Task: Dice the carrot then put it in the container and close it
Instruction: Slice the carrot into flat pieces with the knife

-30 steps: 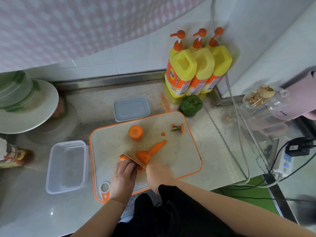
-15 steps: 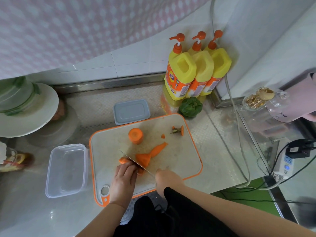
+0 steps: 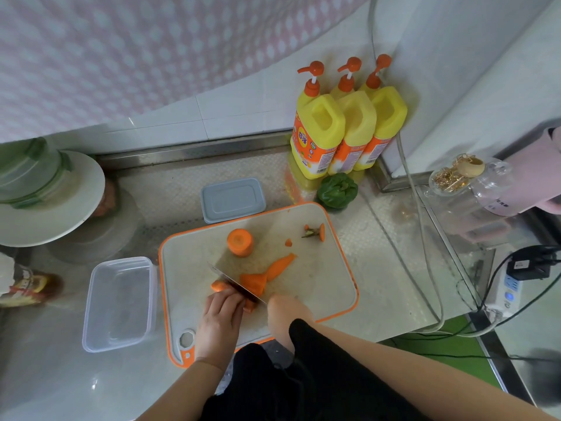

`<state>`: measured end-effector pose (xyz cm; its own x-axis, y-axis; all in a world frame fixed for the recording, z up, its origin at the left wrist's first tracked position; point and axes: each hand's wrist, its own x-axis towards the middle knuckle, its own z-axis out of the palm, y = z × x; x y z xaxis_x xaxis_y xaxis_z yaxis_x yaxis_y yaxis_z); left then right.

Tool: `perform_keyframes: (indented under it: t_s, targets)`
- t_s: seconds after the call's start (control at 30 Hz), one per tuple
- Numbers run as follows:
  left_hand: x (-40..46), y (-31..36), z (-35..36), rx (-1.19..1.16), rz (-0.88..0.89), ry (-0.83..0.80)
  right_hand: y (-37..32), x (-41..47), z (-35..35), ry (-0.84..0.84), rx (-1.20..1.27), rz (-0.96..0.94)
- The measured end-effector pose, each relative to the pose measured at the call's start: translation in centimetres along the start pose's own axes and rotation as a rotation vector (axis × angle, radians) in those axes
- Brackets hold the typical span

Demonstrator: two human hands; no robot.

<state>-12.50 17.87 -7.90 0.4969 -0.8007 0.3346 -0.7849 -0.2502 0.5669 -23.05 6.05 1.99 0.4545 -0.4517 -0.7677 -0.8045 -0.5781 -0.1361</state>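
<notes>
Left hand [image 3: 219, 314] curled over carrot piece [image 3: 221, 285] on board [image 3: 334, 268], right hand [image 3: 285, 311] gripping knife [image 3: 235, 284] beside it, open container [image 3: 118, 302] left of board, carrot chunk [image 3: 240, 242] upright farther back, lid [image 3: 233, 199] beyond.

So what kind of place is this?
Most likely a home kitchen counter: an orange-rimmed cutting board with carrot pieces, a knife in use, and yellow dish-soap bottles against the tiled wall.
</notes>
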Motion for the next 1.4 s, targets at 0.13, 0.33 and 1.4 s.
perform_keyframes:
  t_s: [0.13,0.33,1.4]
  targets:
    - [0.1,0.3,-0.4,0.006,-0.031,-0.012,0.5,0.2,0.2,0.08,0.062,-0.024]
    - [0.0,0.2,-0.4,0.029,-0.023,-0.045,0.8,-1.5,2.0,0.173,0.244,-0.172]
    - [0.3,-0.2,-0.8,0.0,0.023,-0.029,-0.3,-2.7,0.2,0.159,0.103,-0.094]
